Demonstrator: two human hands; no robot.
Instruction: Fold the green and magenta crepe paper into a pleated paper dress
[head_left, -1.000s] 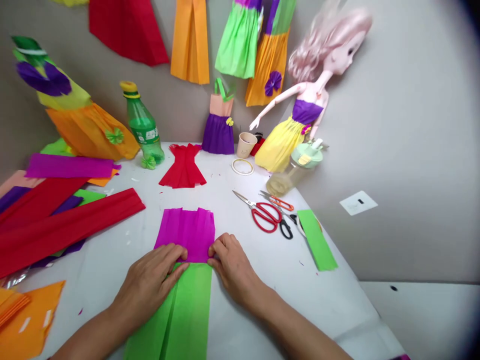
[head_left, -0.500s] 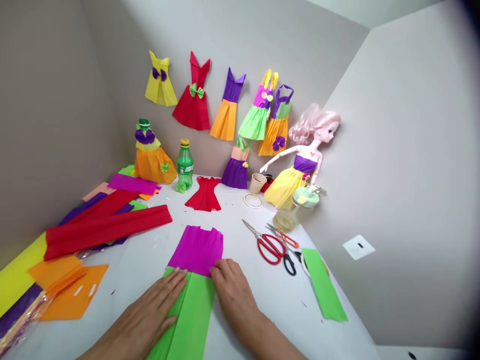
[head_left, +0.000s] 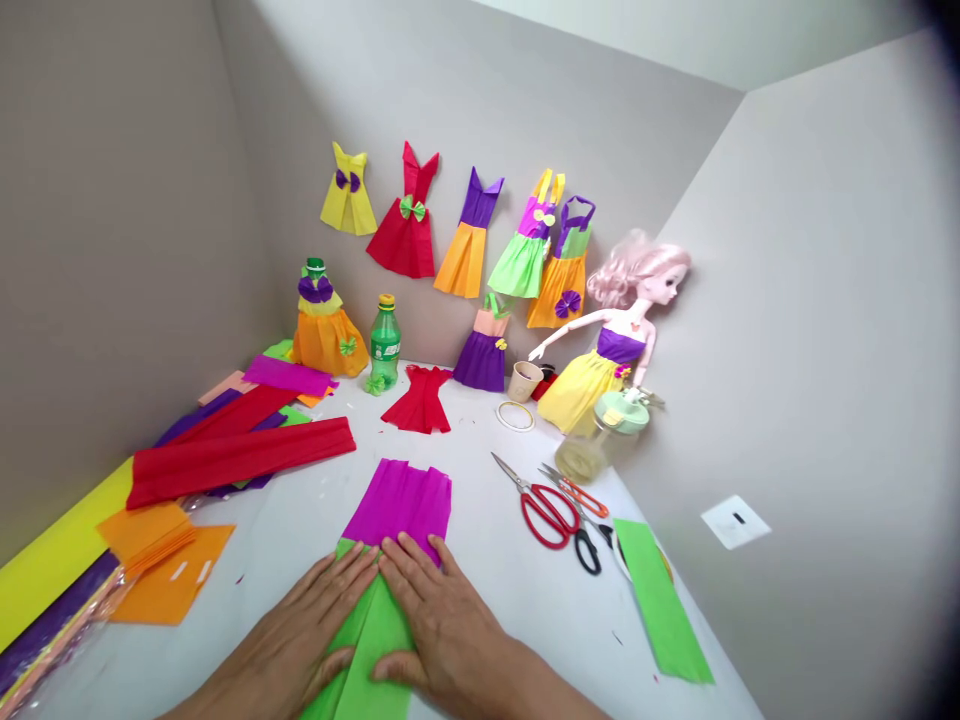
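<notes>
A pleated magenta crepe paper piece (head_left: 401, 505) lies on the white table (head_left: 480, 590), joined at its near edge to a folded green crepe paper piece (head_left: 367, 650). My left hand (head_left: 300, 640) lies flat with fingers stretched out on the green paper's left side. My right hand (head_left: 435, 620) lies flat beside it, fingers spread over the seam where green meets magenta. Neither hand grips anything.
Red-handled scissors (head_left: 544, 505), small orange scissors (head_left: 576, 490) and black scissors (head_left: 586, 548) lie to the right by a green paper strip (head_left: 660, 600). Rolls and sheets of crepe paper (head_left: 232, 455) fill the left. A doll (head_left: 611, 350), bottle (head_left: 385, 345), tape ring (head_left: 515, 415) and paper dresses stand behind.
My head has lifted, so more of the wall and its paper dresses shows. My right hand slid left onto the seam and flattened. My left hand went from the seam to flat on the green paper.
</notes>
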